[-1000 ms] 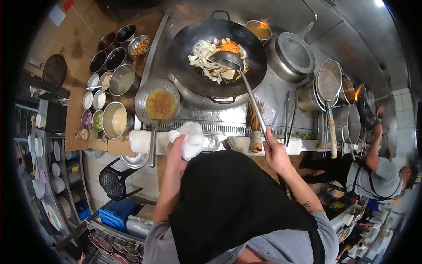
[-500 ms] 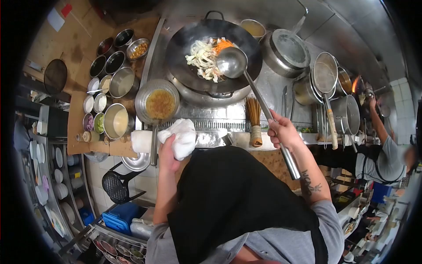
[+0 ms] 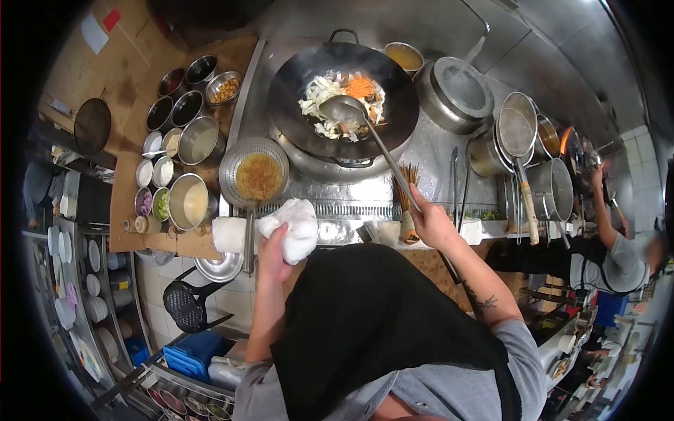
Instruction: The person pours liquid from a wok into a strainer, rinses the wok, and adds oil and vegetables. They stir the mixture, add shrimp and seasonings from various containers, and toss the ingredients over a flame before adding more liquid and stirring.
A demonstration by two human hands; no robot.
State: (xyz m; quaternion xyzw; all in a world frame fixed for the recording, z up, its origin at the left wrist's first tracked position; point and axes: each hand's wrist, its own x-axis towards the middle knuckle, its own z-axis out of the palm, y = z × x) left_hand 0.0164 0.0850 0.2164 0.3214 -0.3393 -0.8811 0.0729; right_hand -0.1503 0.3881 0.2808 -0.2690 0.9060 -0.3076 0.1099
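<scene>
The right hand (image 3: 430, 223) is wrapped around the shaft of a long-handled steel ladle (image 3: 344, 110), fingers closed tight on the metal partway along it, with the rest of the handle running back past the wrist. The ladle's bowl sits low inside the round black wok (image 3: 289, 121), resting in a heap of shredded pale cabbage and orange carrot (image 3: 328, 90) at the middle of the pan. The left hand (image 3: 272, 247) is clenched on a crumpled white cloth (image 3: 296, 223), which bulges out above the knuckles and lies against the front edge of the steel range (image 3: 330, 193). Just left of the cloth, a perforated round steel strainer (image 3: 232, 160) rests on the range beside the wok, holding a brownish tangle that may be noodles, though it is too small to be sure; its handle points down toward the person. Further left, a cluster of small steel seasoning bowls (image 3: 188, 202) stands on a brown board. A bundle of bamboo brush sticks (image 3: 408, 214) stands upright just beside the right hand. Right of the wok are a lidded steel pot (image 3: 460, 88) and a group of steel pots with a round mesh skimmer (image 3: 518, 126) laid over them. At the far right, a co-worker in a grey shirt (image 3: 612, 261) reaches up toward another burner.
</scene>
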